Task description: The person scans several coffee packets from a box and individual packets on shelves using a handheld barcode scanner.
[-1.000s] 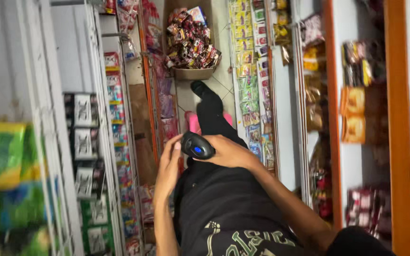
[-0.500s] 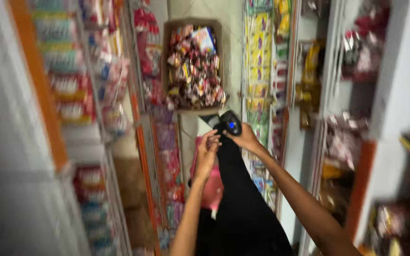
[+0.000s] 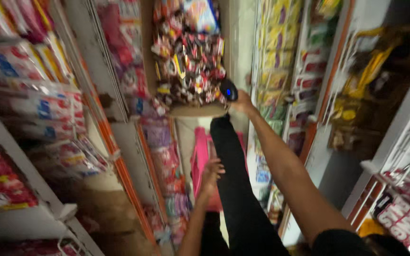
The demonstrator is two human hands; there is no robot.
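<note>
My right hand (image 3: 243, 103) reaches forward and grips a small black handheld scanner (image 3: 228, 89) with a blue light, held at the front edge of a cardboard box (image 3: 198, 111) filled with several wrapped sweets. My left hand (image 3: 212, 171) hangs lower, holding nothing, fingers loosely spread, over a pink stool (image 3: 200, 159) on the floor. My leg in black trousers (image 3: 233, 180) stretches down the narrow aisle between the hands.
Shelves packed with snack packets line the left side (image 3: 34, 109), with orange shelf edges (image 3: 119, 166). Hanging strips of yellow and green sachets (image 3: 276, 61) and more shelves (image 3: 371, 95) crowd the right. Wire racks with red packets (image 3: 404, 208) stand near right.
My right hand has carried the scanner forward from near my lap to the sweets box. My left hand let go of it and dropped toward the pink stool. The view moved closer.
</note>
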